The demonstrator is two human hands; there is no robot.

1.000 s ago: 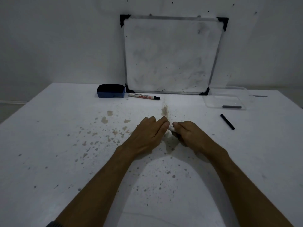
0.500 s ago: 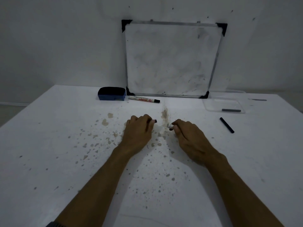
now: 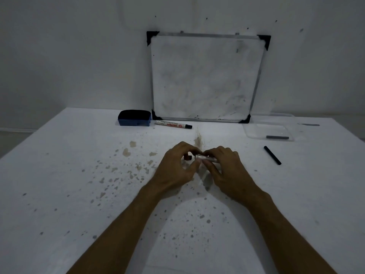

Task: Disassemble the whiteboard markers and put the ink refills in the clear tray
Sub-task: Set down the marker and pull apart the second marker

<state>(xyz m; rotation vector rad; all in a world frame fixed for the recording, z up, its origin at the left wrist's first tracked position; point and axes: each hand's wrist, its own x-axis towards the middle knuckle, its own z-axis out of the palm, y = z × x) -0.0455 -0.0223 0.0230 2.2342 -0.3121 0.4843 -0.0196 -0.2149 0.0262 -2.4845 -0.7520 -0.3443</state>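
Observation:
My right hand (image 3: 225, 171) grips a white marker barrel (image 3: 206, 158) at the table's middle. My left hand (image 3: 175, 169) touches the barrel's left end with thumb and fingers. A small dark cap (image 3: 188, 157) sits just left of the barrel's end, under my left fingers; whether they hold it is unclear. The clear tray (image 3: 254, 130) stands at the back right with one dark ink refill (image 3: 277, 137) inside. A second dark stick (image 3: 272, 155) lies on the table in front of the tray. Another whole marker (image 3: 173, 124) lies below the whiteboard.
A whiteboard (image 3: 205, 76) leans on the wall at the back. A blue eraser (image 3: 134, 118) sits left of it. A thin grey piece (image 3: 309, 124) lies right of the tray. Brown stains speckle the white table (image 3: 59, 175).
My hands had pulled apart, then came back together. A dark cap now shows off the barrel's left end, and more of the white barrel is exposed.

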